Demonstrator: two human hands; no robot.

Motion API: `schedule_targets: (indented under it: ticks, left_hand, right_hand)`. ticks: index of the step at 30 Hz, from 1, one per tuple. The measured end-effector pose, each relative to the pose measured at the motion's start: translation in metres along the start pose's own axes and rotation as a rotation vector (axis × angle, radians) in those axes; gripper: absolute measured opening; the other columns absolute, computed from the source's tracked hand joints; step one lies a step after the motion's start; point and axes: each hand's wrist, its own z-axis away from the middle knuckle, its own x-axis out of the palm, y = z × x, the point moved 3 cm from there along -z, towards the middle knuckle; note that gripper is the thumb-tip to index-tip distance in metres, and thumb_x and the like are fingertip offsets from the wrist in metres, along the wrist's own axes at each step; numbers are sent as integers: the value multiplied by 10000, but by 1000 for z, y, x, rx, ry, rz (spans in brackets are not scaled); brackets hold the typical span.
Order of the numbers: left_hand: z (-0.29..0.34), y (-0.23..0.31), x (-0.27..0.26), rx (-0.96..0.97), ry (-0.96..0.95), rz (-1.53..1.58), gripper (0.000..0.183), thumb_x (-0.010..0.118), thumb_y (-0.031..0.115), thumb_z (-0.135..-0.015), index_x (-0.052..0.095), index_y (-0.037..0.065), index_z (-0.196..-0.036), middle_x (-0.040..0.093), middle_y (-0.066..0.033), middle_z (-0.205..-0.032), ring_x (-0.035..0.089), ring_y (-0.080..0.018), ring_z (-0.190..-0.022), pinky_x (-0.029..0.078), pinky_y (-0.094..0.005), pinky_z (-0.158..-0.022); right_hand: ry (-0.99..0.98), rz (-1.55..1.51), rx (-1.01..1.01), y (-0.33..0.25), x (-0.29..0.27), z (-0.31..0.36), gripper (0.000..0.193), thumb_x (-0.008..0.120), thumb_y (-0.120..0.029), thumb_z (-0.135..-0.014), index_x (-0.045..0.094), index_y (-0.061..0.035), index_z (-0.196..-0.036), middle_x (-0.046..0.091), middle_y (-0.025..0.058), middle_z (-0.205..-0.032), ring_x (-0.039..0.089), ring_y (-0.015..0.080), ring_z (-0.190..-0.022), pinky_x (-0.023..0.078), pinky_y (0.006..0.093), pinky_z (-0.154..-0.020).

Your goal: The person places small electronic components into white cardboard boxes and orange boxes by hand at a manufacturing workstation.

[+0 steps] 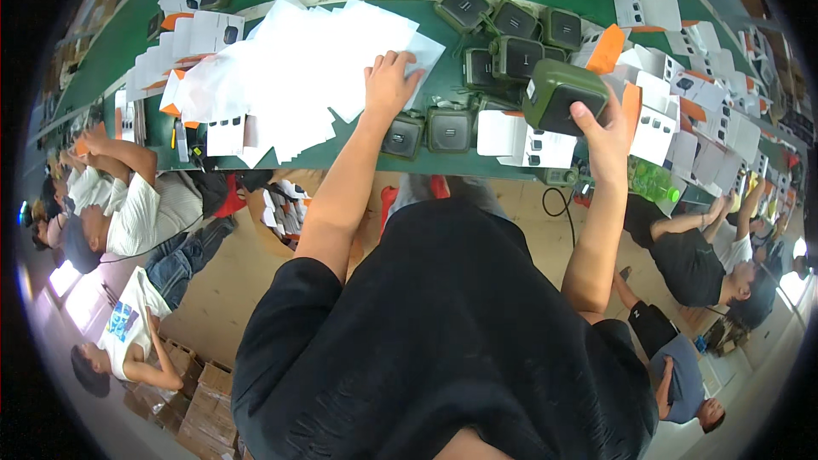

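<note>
My right hand point(607, 138) grips a boxy dark-green portable speaker point(564, 95), with the thumb across its dark grille. The speaker is raised above the table, over open white cartons. At the right edge of a spread pile of thin white sheets point(315, 68), my left hand point(392, 85) has its fingers curled on a white sheet point(426, 53). Several more green speakers point(516, 58) are crowded together between my hands. Two of them stand near the table's front edge, one being the speaker point(450, 129) below my left hand.
White cartons with orange flaps point(654, 123) crowd the right side of the green table point(358, 152). More cartons point(183, 43) stand left of the sheets. A green plastic bottle point(652, 181) lies near the right front edge. Co-workers sit on both sides; stacked brown boxes point(209, 405) stand behind at left.
</note>
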Motion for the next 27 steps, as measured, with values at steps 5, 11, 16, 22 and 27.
schedule_targets:
  ticks: [5, 11, 16, 22, 27]
  left_hand:
    - [-10, 3, -19, 39, 147, 125, 149, 666, 214, -907, 702, 79, -959, 651, -123, -966, 628, -301, -932, 496, -467, -805]
    - [11, 101, -121, -8, 175, 529, 163, 616, 138, -935, 675, -14, -928, 662, -154, -896, 632, -265, -778, 502, -361, -735]
    - [39, 132, -143, -72, 193, 914, 144, 575, 127, -987, 642, -1, -978, 642, -74, -867, 601, -157, -778, 480, -297, -716]
    - [52, 115, -132, -235, 26, 1287, 142, 534, 142, -1033, 627, 35, -1023, 595, 20, -875, 533, -79, -784, 446, -236, -732]
    - [75, 165, -143, -142, -85, 884, 189, 490, 184, -1046, 590, 26, -1018, 541, -17, -749, 515, -93, -701, 454, -287, -646]
  right_hand:
    - [13, -24, -47, 2, 5, 5, 521, 799, -255, -865, 600, 2, -1272, 674, 65, -1094, 632, 139, -992, 502, 294, -901]
    - [94, -498, 196, 6, 54, 17, 483, 733, -441, -892, 683, -24, -1133, 695, 54, -1051, 636, 128, -944, 476, 249, -855]
    - [-173, -319, 100, -2, 97, 19, 480, 839, -231, -818, 626, 30, -1160, 687, 73, -1046, 628, 134, -980, 488, 280, -912]
    - [-143, -1, 63, 7, 93, 19, 518, 820, -318, -809, 631, 57, -1113, 709, 118, -995, 666, 143, -907, 531, 293, -824]
    - [1, 265, -55, -2, 104, 25, 494, 815, -308, -816, 629, 55, -1093, 712, 119, -976, 664, 147, -875, 535, 296, -795]
